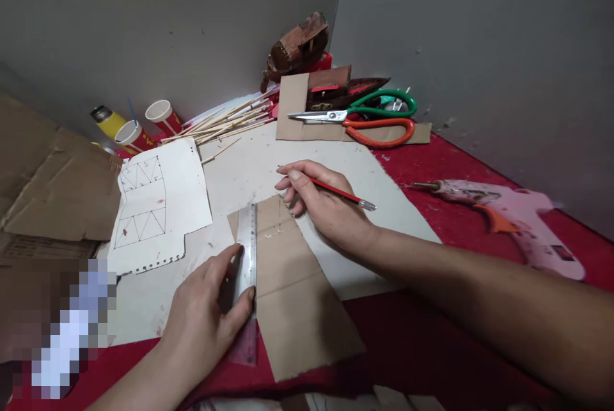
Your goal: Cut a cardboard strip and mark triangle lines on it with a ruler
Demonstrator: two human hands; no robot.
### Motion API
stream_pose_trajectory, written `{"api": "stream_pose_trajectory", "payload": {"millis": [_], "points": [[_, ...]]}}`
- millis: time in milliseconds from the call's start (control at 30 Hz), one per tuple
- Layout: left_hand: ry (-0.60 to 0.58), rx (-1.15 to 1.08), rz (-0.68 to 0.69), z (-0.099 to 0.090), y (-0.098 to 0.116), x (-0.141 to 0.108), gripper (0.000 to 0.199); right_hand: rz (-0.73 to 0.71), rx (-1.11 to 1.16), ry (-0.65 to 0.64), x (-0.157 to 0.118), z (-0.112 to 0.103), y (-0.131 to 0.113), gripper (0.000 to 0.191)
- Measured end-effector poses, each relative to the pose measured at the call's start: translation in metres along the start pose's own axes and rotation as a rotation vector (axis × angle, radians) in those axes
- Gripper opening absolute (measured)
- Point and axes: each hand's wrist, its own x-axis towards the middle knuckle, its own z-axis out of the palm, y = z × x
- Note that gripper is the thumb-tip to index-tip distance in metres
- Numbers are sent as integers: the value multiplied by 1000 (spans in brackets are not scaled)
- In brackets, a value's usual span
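My left hand (213, 299) grips a clear plastic ruler (247, 232) by its edges, thumb on one side and fingers on the other. The ruler lies lengthwise along the left part of a brown cardboard piece (295, 296). In my right hand (323, 203) is a red and black pencil (336, 190), its tip pointing left above the far end of the cardboard. Some fingers of this hand are curled near the cardboard's far right edge. Under the cardboard spreads a large pale sheet (378, 232).
A paper with truss drawings (185, 206) lies left. Behind are thin wooden sticks (230, 120), paper cups (163, 116), a yellow bottle (106, 120), green-and-orange scissors (330, 116) and brown model boats (300, 43). A pink glue gun (508, 213) rests right on red cloth (398, 334).
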Motion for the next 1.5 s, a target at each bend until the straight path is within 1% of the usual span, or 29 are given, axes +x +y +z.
{"api": "stream_pose_trajectory", "payload": {"millis": [67,167,233,300,367,400,467,533,667,800,900,1033,1100,1133,1200,1267,1333,1367,1433,1467,1500], "points": [[-48,-138,-127,-1,1,2,50,3,9,1,1,0,0,25],[-100,-466,-312,-5,-1,6,46,1,8,-5,1,0,1,26],[-97,-689,-426,-10,-4,10,41,4,0,-10,1,0,2,26],[-51,-838,-531,-16,-8,12,40,8,-4,-15,1,-1,3,27],[20,-932,-601,-21,-11,12,39,11,-3,-22,1,-1,4,28],[33,-979,-627,-24,-11,11,37,13,-3,-27,1,-1,4,28],[-7,-1084,-669,-26,-7,9,31,18,-3,-31,1,-1,4,28],[-91,-1180,-695,-24,2,8,30,27,-2,-34,1,-1,3,28],[-225,-1296,-712,-11,21,12,33,41,3,-39,1,0,1,28],[-315,-1329,-748,2,32,19,39,39,-4,-39,1,0,1,28],[-340,-1334,-809,5,33,24,40,45,-2,-41,1,0,1,27],[-372,-1312,-840,-1,26,24,45,62,-13,-45,1,0,0,25],[-350,-1254,-807,-6,19,21,43,71,-19,-50,1,0,1,25],[-310,-1206,-769,-9,16,19,39,69,-22,-55,1,0,3,26],[-185,-1048,-646,-13,8,13,30,40,-38,-63,0,-1,6,27],[-40,-790,-463,-14,2,7,22,-20,-84,-58,-2,-1,8,27],[66,-490,-210,-13,-4,2,15,-76,-156,-38,-4,-2,9,28],[94,-349,-65,-11,-6,0,17,-96,-194,-26,-4,-3,9,28],[103,-116,186,-6,-8,-1,32,-125,-259,-4,-5,-4,7,28],[97,-26,270,-4,-9,-1,38,-139,-286,4,-5,-4,6,28],[81,51,324,-2,-10,-1,43,-153,-309,9,-5,-5,6,28]]}}
